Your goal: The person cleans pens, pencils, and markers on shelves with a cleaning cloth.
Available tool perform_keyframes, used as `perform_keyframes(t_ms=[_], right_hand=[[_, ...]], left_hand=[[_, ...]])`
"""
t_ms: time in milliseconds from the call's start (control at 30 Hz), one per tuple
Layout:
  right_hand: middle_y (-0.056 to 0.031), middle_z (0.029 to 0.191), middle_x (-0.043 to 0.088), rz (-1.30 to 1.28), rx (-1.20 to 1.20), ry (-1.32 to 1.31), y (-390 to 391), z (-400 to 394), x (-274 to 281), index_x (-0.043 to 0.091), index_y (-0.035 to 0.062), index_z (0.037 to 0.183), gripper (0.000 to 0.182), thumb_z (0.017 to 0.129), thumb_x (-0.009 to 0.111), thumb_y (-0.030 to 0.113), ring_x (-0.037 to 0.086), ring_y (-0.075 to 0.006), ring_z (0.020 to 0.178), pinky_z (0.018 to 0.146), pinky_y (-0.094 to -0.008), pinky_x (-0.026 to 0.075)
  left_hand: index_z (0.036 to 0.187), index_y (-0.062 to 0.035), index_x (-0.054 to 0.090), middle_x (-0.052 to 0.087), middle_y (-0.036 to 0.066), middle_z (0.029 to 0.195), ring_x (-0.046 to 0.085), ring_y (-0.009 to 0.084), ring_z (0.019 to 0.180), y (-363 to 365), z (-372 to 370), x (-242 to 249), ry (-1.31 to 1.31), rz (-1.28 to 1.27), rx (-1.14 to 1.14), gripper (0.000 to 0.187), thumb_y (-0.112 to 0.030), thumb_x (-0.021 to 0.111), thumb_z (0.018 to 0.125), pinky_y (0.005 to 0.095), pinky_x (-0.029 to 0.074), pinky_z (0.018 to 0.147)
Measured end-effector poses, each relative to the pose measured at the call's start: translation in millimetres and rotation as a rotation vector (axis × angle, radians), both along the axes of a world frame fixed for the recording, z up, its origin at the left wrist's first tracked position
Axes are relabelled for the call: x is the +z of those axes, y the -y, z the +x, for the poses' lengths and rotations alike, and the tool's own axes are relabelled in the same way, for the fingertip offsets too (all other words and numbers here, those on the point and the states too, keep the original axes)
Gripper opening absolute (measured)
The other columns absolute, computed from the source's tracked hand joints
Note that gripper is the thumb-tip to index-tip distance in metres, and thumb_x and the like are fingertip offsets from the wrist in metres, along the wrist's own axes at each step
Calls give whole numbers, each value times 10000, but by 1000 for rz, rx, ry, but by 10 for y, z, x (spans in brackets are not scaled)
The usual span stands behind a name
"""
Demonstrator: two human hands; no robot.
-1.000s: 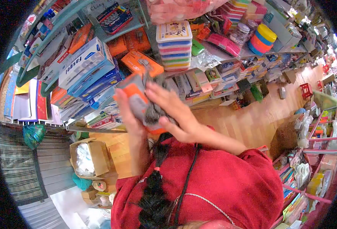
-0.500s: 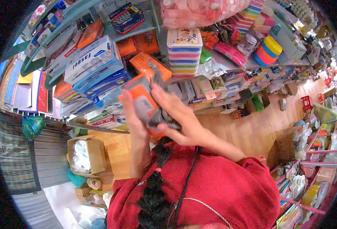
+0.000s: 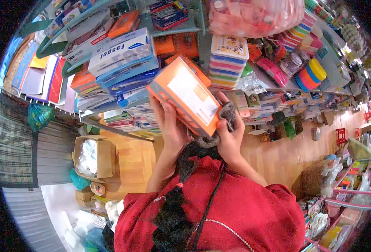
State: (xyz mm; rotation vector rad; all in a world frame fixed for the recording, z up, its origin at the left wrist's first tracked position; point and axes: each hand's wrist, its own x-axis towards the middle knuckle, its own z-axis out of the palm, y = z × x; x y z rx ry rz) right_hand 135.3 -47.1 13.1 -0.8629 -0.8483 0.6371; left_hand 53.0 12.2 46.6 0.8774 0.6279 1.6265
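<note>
An orange box (image 3: 189,96) with dark grey sides and a white label is held up, tilted, in front of the shelf. My left hand (image 3: 171,128) is closed around its lower left side. At the lower right corner of the box, my right hand (image 3: 232,134) grips a bunched grey cloth (image 3: 227,113) against it. Part of the cloth hangs below the box's near edge. Just beyond the box, another orange box (image 3: 199,72) lies partly hidden on the shelf.
Stacked blue-and-white Fasgel boxes (image 3: 122,56) stand at the shelf's left. Stacked colourful plastic containers (image 3: 227,63) and a pink bag of items (image 3: 257,17) are to the right. An open cardboard box (image 3: 105,157) sits on the wooden floor.
The orange box has turned so its white label faces up. The grey cloth has shifted from across the box to its lower right corner, along with my right hand.
</note>
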Motion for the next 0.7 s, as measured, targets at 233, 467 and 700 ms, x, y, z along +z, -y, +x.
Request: perform_keyframes(t_ms=[233, 467, 700], right_hand=[[-173, 1057, 568, 46, -242, 512, 129, -97, 62, 481, -60, 1118, 459, 701, 658, 18, 545, -236, 993, 869, -307, 399], [-180, 1328, 320, 114, 104, 1005, 77, 108, 276, 445, 58, 1224, 516, 844, 385, 401, 294, -332, 1237, 980, -461, 213], [-146, 1394, 199, 71, 47, 985, -327, 219, 548, 295, 98, 1325, 524, 853, 370, 313, 168, -303, 1294, 998, -426, 134]], left_hand=[[1231, -68, 355, 502, 111, 1128, 544, 225, 961, -70, -149, -86, 294, -228, -379, 570, -509, 302, 874, 355, 453, 812], [1331, -135, 205, 384, 81, 1264, 427, 210, 1114, -75, -149, -62, 171, -98, -431, 519, -425, 280, 907, 352, 344, 941], [1358, -117, 113, 213, 82, 1380, 250, 201, 1256, 4, -50, -58, 51, 120, -608, 551, -386, 292, 912, 362, 189, 1034]])
